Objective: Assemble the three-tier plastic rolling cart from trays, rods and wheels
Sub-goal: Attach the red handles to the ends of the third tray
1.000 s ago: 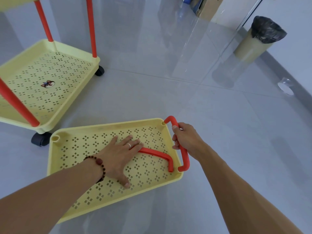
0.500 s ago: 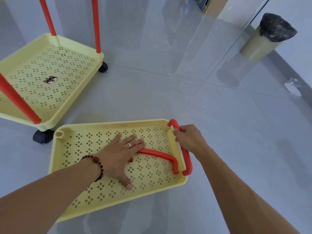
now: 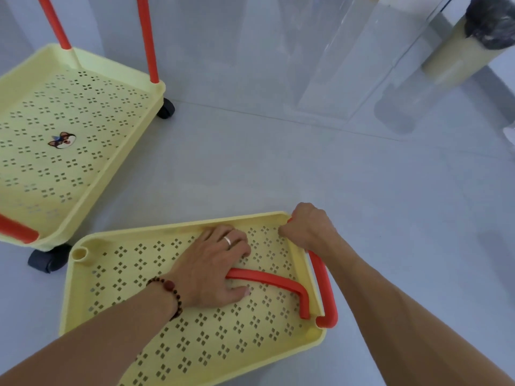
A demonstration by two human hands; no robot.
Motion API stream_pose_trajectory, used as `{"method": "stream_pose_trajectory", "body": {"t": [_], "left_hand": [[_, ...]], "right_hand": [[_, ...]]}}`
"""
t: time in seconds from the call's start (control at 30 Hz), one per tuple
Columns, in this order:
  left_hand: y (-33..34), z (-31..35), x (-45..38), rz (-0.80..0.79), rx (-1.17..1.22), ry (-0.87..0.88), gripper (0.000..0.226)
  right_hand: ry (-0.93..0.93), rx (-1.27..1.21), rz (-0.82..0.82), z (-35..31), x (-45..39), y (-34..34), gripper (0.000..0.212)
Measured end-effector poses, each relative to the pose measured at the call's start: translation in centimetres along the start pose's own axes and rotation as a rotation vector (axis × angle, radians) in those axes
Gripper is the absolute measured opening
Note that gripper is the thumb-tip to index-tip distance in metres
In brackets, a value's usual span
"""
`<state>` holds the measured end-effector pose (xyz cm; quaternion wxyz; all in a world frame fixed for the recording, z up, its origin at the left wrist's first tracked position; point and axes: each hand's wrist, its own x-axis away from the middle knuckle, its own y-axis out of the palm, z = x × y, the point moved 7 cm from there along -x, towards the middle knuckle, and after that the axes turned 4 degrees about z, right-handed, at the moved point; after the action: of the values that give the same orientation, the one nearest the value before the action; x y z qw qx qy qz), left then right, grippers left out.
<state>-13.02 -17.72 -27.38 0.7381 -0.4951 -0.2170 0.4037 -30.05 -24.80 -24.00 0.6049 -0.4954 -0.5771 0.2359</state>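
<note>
A person kneels or leans over a pale yellow perforated tray (image 3: 195, 344) lying flat on a grey tiled floor (image 3: 278, 168). The left hand (image 3: 211, 268), wearing a ring and a beaded bracelet (image 3: 170, 293), lies palm down on the tray floor, fingers spread flat and pressing; it covers one end of a loose red handle (image 3: 273, 282) that rests inside the tray. The right hand (image 3: 309, 227) is curled into a fist around the upper end of a second red handle (image 3: 323, 291) fitted along the tray's right edge, at the far right corner.

Compared with half a second ago, the right hand has slid up the fitted handle to the corner and closed more tightly, and the left hand has shifted further toward the tray's far rim. The view has also drawn closer and tilted down.

To the upper left stands the partly built cart: a matching yellow tray (image 3: 64, 140) with a small dog sticker (image 3: 62, 140), red rods (image 3: 147, 37) rising from its corners, and black wheels (image 3: 47, 260) beneath. A bin (image 3: 457, 54) lined with a black bag stands at the upper right.
</note>
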Motion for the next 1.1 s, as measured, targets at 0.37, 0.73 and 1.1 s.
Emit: {"method": "stream_pose_trajectory", "body": {"t": [0.37,0.73,1.1], "left_hand": [[0.0,-0.4,-0.2,0.031,0.059,0.021,0.050],[-0.1,-0.5,-0.2,0.033,0.082,0.018,0.041],[-0.1,0.4,-0.3,0.093,-0.114,0.119,0.025]], "right_hand": [[0.103,-0.065,0.054,0.7,-0.2,0.4,0.006],[0.241,-0.265,0.131,5.5,8.2,3.1,0.009],[0.169,-0.196,0.244,5.6,8.3,2.5,0.007]]}}
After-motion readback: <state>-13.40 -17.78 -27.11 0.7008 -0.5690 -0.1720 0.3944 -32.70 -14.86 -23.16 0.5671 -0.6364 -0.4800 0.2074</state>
